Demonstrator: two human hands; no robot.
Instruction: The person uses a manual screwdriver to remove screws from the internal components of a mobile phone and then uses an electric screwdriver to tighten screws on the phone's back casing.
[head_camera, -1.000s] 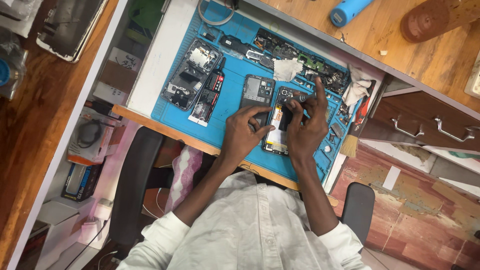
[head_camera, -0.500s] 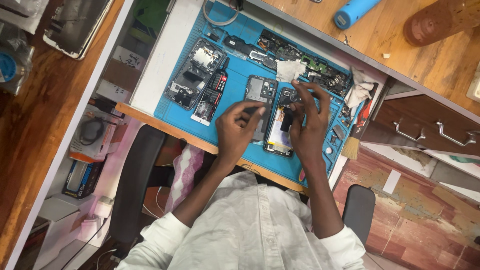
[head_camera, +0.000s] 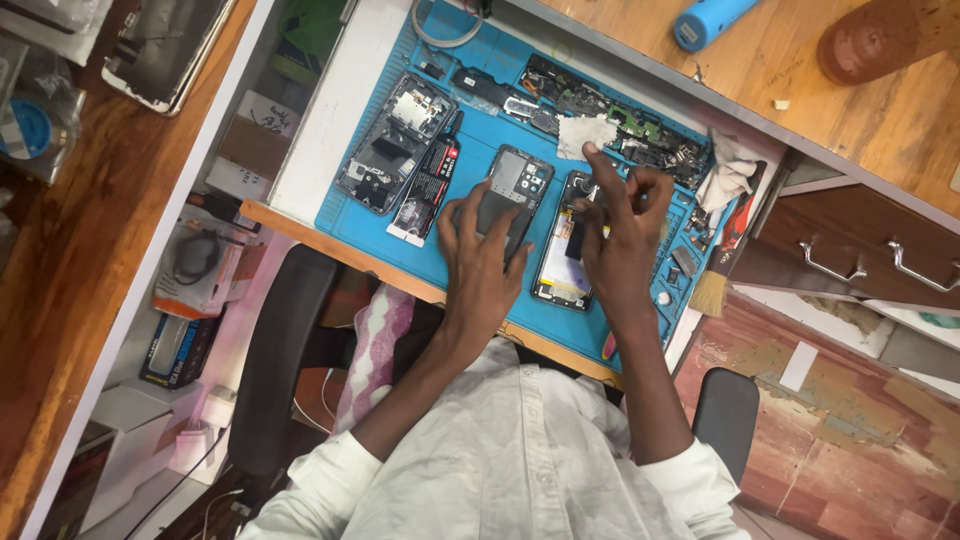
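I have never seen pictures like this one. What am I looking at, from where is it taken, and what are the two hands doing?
The picture comes from a camera worn on a person's head, looking down at their own arms and white shirt. There is no machine here, only two bare hands.

The hands work over a blue mat on a desk. On the mat lie opened phones and loose parts: a phone frame at the left, a dark battery beside it, a row of small circuit parts along the far edge, and a white cloth.

The left hand rests on a grey phone back cover. The right hand is over an opened phone, fingertips pinched together; whether it holds a small piece is too small to tell.
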